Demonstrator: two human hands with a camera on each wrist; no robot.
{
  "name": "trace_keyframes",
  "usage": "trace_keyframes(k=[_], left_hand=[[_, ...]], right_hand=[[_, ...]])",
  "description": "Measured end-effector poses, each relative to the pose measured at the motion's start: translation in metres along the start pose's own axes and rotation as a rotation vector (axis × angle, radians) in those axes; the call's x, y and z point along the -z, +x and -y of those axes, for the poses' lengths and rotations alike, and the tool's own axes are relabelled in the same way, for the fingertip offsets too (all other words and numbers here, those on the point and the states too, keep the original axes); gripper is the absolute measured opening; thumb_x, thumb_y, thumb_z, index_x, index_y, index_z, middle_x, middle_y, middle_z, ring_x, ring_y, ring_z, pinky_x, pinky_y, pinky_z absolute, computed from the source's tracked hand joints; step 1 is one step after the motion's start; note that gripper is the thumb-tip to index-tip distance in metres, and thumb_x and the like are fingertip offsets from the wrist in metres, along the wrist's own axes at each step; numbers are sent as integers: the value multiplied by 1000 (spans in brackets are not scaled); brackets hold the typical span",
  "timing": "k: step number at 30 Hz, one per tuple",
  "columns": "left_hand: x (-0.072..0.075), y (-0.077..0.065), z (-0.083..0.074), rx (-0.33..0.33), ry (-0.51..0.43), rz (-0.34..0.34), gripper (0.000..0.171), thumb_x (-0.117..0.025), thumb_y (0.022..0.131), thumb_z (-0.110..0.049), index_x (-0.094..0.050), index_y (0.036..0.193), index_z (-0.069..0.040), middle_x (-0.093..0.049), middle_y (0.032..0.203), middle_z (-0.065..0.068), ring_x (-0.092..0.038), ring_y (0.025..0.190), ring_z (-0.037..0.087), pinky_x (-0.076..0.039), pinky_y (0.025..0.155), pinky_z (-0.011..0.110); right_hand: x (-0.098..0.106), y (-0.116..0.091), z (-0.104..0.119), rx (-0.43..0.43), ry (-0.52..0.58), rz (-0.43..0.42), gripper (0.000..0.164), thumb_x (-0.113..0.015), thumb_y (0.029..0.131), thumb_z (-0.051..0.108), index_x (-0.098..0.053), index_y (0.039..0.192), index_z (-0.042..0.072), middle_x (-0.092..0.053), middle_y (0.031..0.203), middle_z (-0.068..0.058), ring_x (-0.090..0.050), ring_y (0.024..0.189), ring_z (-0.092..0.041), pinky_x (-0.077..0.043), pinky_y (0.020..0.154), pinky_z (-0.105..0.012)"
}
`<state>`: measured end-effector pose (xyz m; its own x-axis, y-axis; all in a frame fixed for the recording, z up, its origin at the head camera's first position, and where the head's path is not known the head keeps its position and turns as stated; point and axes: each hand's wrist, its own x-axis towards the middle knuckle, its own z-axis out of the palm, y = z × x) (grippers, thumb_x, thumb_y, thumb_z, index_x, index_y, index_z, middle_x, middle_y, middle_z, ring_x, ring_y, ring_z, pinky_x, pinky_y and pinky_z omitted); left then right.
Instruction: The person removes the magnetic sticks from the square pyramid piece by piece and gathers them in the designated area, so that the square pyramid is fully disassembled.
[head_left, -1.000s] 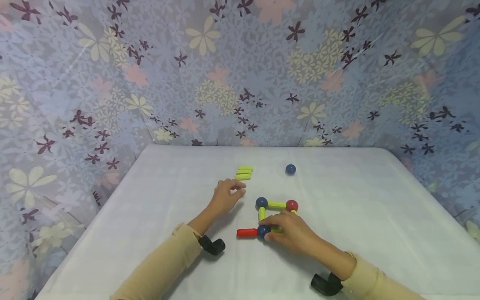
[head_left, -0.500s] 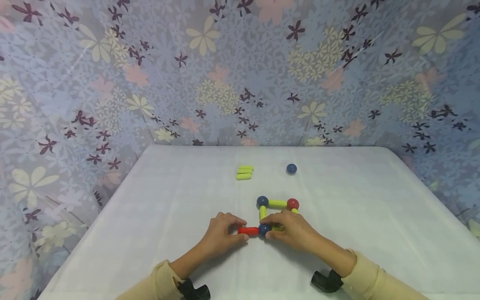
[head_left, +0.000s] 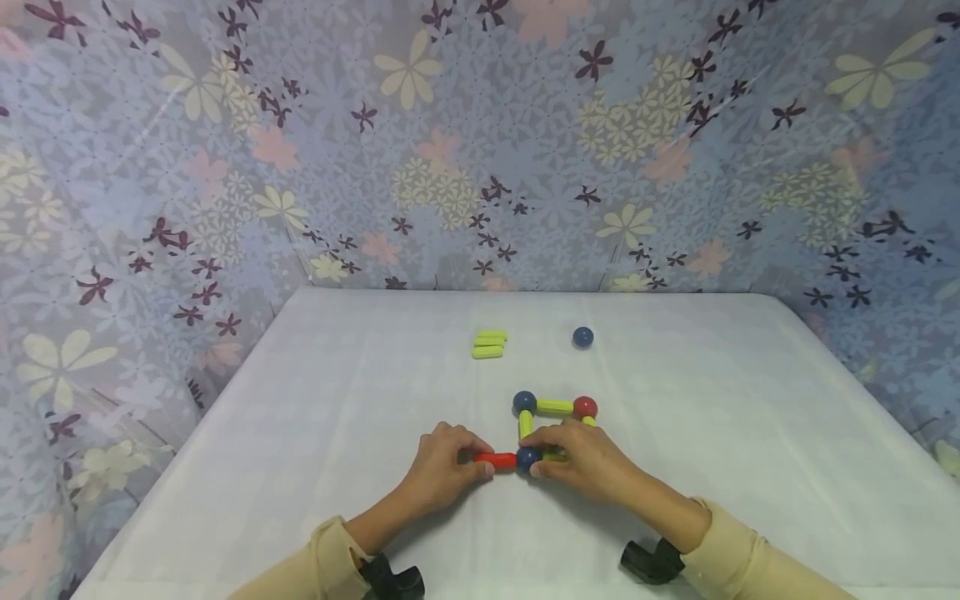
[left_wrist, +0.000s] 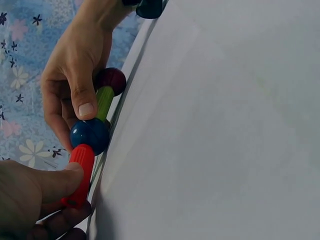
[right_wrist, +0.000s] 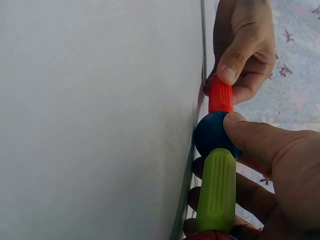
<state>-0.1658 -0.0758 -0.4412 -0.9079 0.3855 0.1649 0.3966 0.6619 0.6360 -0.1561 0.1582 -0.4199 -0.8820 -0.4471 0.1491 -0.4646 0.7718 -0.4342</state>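
My left hand [head_left: 442, 471] pinches the outer end of a red rod [head_left: 498, 461] between thumb and fingers. The rod's other end meets a blue ball [left_wrist: 90, 136], the near left corner of a square of rods and balls. My right hand [head_left: 588, 462] grips that ball, its thumb against the ball's side in the right wrist view. A yellow-green rod [right_wrist: 216, 192] runs from the ball alongside my right fingers to a dark red ball [left_wrist: 111, 81]. At the square's far side, another blue ball [head_left: 524, 402] and a red ball [head_left: 585, 407] are joined by a yellow-green rod [head_left: 555, 407].
Three loose yellow-green rods [head_left: 489, 343] lie side by side farther back on the white table [head_left: 360, 358]. A single blue ball [head_left: 582, 337] sits to their right. Behind the table hangs a flowered cloth [head_left: 480, 150].
My left hand has come down toward me from near the loose yellow-green rods and now pinches the red rod. The right hand has stayed at the blue ball.
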Motion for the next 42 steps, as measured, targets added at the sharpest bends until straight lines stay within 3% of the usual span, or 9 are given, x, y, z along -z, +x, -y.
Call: trace_keyframes(k=[10, 14, 18, 23, 33, 42], left_hand=[[11, -3, 6, 1, -14, 6, 16, -74, 78, -24, -74, 93, -18, -66, 88, -7, -47, 84, 11, -35, 72, 25], [20, -2, 13, 57, -49, -38, 15, -74, 79, -20, -73, 93, -19, -65, 87, -7, -46, 83, 12, -36, 71, 25], [25, 5, 21, 72, -62, -94, 15, -75, 78, -19, -74, 93, -18, -65, 85, -5, -46, 82, 14, -36, 70, 26], [25, 31, 25, 113, -27, -133, 18, -73, 80, -23, -74, 98, -19, -63, 90, -3, -46, 88, 16, -36, 74, 29], [10, 99, 33, 95, 216, -186, 22, -72, 80, -22, -71, 102, -18, -63, 96, 0, -49, 93, 18, -36, 81, 37], [1, 130, 31, 118, 350, -210, 24, -70, 82, -24, -70, 105, -17, -64, 100, 2, -50, 95, 20, -38, 82, 37]], right_hand=[[-1, 4, 4, 17, 7, 34, 30, -73, 79, 30, -69, 109, 27, -68, 96, 14, -51, 84, -7, -38, 69, -21], [0, 3, 2, 23, -2, 41, 31, -73, 79, 31, -69, 110, 27, -68, 97, 14, -48, 81, -7, -35, 66, -20], [2, 3, 1, 14, 4, 43, 32, -73, 79, 31, -69, 110, 27, -67, 95, 14, -47, 80, -7, -35, 65, -19], [3, 2, 1, 12, 21, 43, 31, -73, 79, 31, -69, 110, 27, -67, 95, 14, -46, 79, -7, -35, 65, -19], [1, 2, 2, 18, 27, 48, 31, -73, 80, 30, -70, 110, 25, -70, 99, 10, -48, 80, -8, -35, 65, -19], [0, 2, 2, 3, 33, 42, 31, -74, 79, 29, -70, 109, 25, -70, 98, 11, -47, 80, -7, -35, 64, -19]])
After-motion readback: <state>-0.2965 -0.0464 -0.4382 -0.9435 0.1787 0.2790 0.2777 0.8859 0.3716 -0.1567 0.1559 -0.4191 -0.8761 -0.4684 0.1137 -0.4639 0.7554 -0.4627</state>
